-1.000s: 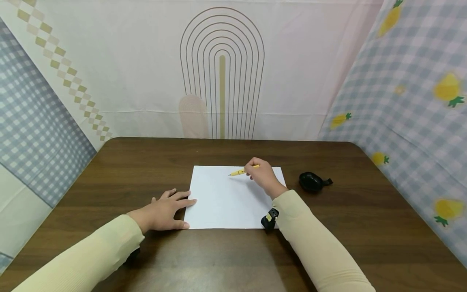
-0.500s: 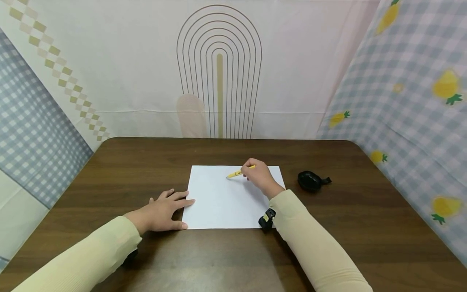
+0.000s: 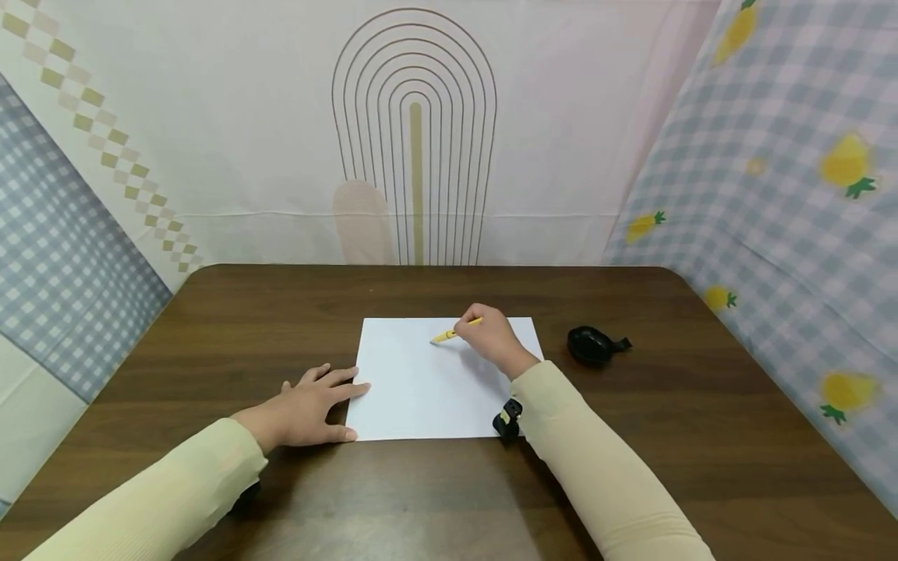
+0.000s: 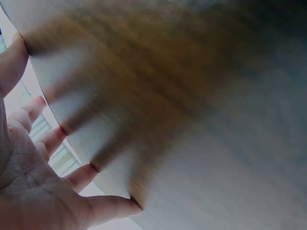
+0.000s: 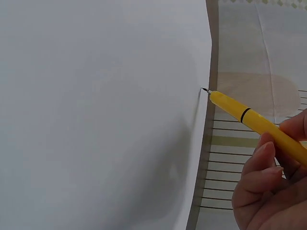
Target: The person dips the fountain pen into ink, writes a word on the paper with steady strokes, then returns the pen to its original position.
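A white sheet of paper (image 3: 414,401) lies flat on the brown table. In the head view my right hand (image 3: 489,335) pinches a yellow pen (image 3: 445,336) between thumb and fingers over the sheet's upper part. Up close in the right wrist view, the pen (image 5: 261,123) has a black ring, and its thin dark nib is right at the paper (image 5: 96,105). My left hand (image 3: 306,411) lies spread at the sheet's left edge, fingertips on the paper's border and thumb near its lower left corner. All five fingers of this hand (image 4: 38,187) appear straight and apart in the left wrist view.
Right of the paper lies a small black rounded object (image 3: 591,346) with a short tail. A black wrist camera (image 3: 508,419) hangs under the right sleeve, over the paper's lower right corner. Patterned cloths (image 3: 561,117) stand behind the table and at both sides.
The right hand and pen have shifted slightly left and down over the paper. The left hand keeps its place on the sheet's edge. The whole head view has drifted a little.
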Tool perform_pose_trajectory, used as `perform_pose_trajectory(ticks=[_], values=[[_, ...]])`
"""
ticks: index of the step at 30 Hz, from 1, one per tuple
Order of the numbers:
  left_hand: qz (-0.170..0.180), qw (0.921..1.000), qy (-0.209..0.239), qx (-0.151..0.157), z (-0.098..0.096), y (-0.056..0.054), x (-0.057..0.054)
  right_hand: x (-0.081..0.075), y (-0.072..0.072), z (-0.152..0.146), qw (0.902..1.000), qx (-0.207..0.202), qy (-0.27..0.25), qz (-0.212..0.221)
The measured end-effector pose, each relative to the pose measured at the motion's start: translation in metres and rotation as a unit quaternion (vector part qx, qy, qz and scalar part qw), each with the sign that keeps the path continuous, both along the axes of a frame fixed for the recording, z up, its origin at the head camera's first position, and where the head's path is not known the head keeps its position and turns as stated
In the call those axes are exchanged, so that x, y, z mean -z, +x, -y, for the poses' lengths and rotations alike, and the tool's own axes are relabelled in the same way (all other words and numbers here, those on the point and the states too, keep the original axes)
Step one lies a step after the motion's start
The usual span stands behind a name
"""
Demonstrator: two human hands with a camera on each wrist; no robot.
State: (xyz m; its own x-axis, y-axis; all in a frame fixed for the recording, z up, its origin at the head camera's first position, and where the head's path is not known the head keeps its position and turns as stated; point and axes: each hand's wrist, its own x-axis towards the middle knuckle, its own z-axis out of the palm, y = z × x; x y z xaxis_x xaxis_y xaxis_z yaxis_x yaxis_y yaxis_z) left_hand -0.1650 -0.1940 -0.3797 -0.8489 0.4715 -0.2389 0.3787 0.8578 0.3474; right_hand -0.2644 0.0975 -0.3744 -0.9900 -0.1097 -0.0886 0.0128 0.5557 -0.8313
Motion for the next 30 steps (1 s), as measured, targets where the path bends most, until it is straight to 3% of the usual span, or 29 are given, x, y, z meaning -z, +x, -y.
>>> perform_pose_trajectory(ticks=[30], values=[[0.003,1.0000,-0.002,-0.002,-0.0001,0.0000,0.0004,-0.0091,-0.0005,-0.0054,0.9974,-0.009,0.069,-0.020]])
